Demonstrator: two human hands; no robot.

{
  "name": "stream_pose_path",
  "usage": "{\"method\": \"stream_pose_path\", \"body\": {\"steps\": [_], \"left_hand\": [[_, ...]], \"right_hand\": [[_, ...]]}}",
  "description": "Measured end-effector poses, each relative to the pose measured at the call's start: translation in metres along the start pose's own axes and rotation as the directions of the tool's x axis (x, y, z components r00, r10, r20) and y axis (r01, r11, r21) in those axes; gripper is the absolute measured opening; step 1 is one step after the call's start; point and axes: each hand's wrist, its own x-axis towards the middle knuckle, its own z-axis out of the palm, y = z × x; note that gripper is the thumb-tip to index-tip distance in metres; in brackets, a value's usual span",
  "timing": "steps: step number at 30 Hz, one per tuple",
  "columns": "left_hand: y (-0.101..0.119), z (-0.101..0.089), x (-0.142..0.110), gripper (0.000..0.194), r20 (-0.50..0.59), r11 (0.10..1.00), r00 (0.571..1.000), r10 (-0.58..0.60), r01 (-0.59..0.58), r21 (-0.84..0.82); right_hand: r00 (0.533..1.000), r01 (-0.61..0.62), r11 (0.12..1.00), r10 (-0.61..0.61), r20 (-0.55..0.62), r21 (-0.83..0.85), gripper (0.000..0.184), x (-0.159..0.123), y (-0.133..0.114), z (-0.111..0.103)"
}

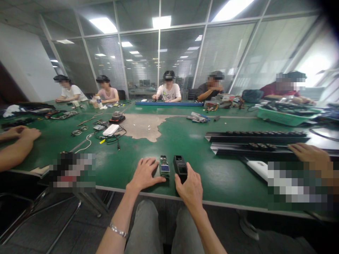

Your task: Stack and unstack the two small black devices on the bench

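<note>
A small green circuit board (164,171) with a display panel lies on the table in front of me. My left hand (145,173) rests flat at its left side, fingers spread, the thumb tip by the board's near edge. To the right of the board is a black plastic housing (180,163) with cut-out openings in its face. My right hand (192,184) has it between thumb and fingers at its near end, which the hand partly covers.
Black rails (238,150) lie at right, near another person's hand (309,153). A white device with cables (111,130) and loose parts sit at left. Tools (198,118) and a green basket (286,117) lie farther back. Several people sit around the green table (127,151).
</note>
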Motion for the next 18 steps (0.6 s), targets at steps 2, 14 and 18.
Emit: {"method": "stream_pose_path", "body": {"steps": [2,14,18], "left_hand": [[-0.001,0.001,-0.001,0.082,0.001,1.000,1.000,-0.005,0.005,-0.002],[-0.008,0.004,-0.002,0.064,0.004,0.996,0.999,-0.051,0.051,-0.069],[-0.016,0.011,-0.001,0.062,-0.053,0.985,0.989,-0.140,0.134,-0.108]], "right_hand": [[1.000,-0.008,1.000,0.008,0.012,0.000,0.069,0.000,0.000,0.000],[0.998,-0.057,0.998,0.057,0.030,0.011,0.070,0.000,-0.005,-0.003],[0.988,-0.154,0.984,0.151,0.032,0.092,0.074,0.005,-0.010,-0.009]]}}
